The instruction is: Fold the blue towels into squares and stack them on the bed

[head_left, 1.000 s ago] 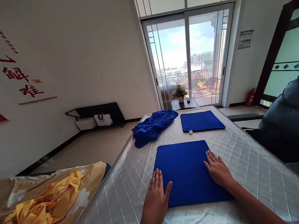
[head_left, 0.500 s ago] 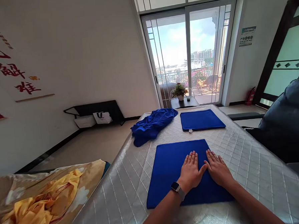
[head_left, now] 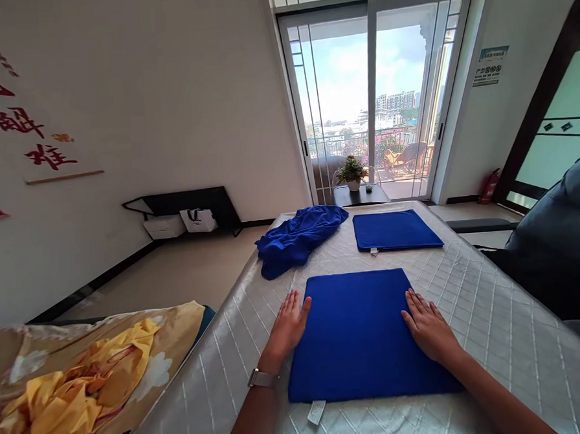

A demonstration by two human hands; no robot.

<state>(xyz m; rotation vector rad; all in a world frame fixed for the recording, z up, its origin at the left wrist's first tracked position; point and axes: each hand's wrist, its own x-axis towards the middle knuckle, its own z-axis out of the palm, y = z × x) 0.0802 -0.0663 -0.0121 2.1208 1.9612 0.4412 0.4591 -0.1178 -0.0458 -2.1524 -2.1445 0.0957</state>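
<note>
A blue folded cloth [head_left: 354, 336] lies flat and squared on the quilted silver mattress [head_left: 221, 389], a white tag [head_left: 316, 412] poking out from its near edge. My left hand [head_left: 286, 324], with a watch [head_left: 263, 378] on the wrist, is at the cloth's left edge, fingers stretched out and together. Along the right edge rests my right hand [head_left: 429, 323], open and palm down, partly over the cloth. Neither hand grips anything. Farther back lie a second flat blue folded cloth [head_left: 397, 230] with a tag and a crumpled blue cloth [head_left: 303, 237].
Yellow crumpled fabric [head_left: 80, 396] lies on a floral-covered surface at the lower left. Beyond the mattress stands a small table [head_left: 361, 196] with a potted plant [head_left: 352, 171]. A dark padded seat [head_left: 558, 235] is on the right.
My left hand has moved left from the middle of the cloth to its left edge, uncovering the near tag. My right hand has stayed near the right edge.
</note>
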